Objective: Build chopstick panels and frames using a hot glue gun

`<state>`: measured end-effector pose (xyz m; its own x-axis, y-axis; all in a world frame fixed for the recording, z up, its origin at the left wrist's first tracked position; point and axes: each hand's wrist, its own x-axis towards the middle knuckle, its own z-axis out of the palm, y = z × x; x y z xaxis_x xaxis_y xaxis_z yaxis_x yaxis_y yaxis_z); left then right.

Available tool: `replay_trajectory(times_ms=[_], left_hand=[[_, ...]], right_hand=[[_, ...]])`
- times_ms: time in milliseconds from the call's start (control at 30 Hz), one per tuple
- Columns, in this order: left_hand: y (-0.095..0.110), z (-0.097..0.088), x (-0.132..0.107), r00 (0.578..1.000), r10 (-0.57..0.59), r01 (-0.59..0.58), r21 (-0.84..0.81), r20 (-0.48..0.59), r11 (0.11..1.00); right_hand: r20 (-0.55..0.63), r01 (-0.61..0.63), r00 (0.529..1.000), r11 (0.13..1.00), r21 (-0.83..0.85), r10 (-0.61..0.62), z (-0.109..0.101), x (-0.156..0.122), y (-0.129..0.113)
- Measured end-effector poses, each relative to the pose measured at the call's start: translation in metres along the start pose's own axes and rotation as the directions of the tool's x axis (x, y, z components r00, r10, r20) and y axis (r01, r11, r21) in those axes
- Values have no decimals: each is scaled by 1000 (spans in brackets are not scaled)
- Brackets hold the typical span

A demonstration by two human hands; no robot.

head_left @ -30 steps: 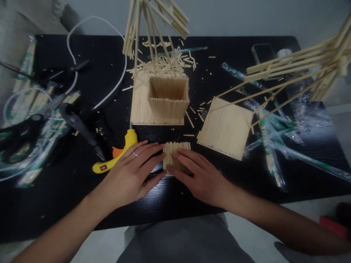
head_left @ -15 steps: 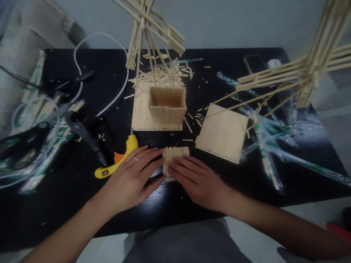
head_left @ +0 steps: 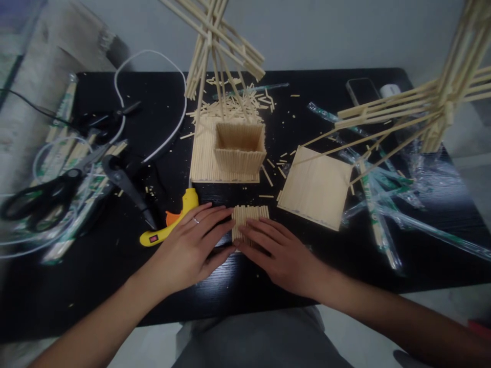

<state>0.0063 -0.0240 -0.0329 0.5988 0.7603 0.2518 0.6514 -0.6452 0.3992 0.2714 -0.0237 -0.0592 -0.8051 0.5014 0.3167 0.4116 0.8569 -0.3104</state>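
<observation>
A small panel of wooden sticks (head_left: 250,211), laid side by side, rests on the dark table in front of me. My left hand (head_left: 188,250) is open, its stretched fingertips at the panel's left edge. My right hand (head_left: 286,255) lies open across the panel, fingers flat on the sticks and hiding its lower right part. Close beyond my left hand is a yellow glue gun (head_left: 187,202) with an orange trigger. Behind the panel, a stick-built box (head_left: 240,159) stands on a larger stick base (head_left: 203,153).
Stick windmill-like structures (head_left: 210,36) rise at the back and on the right (head_left: 441,105), the latter over a square panel (head_left: 316,189). Scissors (head_left: 65,181), pliers (head_left: 128,186) and wrapped sticks lie left. Plastic wrappers (head_left: 383,204) and a phone (head_left: 362,92) are right.
The whole view has shifted slightly, so everything appears a little further right. My right thumb has come nearer my left fingertips; both hands otherwise stay at the small panel.
</observation>
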Motion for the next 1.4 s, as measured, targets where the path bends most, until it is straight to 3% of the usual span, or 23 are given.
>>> replay_trajectory(times_ms=[700, 967, 1400], left_hand=[[2, -1, -1, 1000, -26, 26, 0, -9, 1000], [-4, -6, -3, 981, -84, 87, 11, -177, 996], [-4, -4, 1, 991, 23, -27, -29, -129, 999]], right_hand=[[-15, -2, 1000, 1000, -1, 2, -1, 3, 1], [-35, -17, 999, 999, 32, 18, -3, 4, 1], [-86, 0, 996, 999, 52, 5, -1, 3, 2]])
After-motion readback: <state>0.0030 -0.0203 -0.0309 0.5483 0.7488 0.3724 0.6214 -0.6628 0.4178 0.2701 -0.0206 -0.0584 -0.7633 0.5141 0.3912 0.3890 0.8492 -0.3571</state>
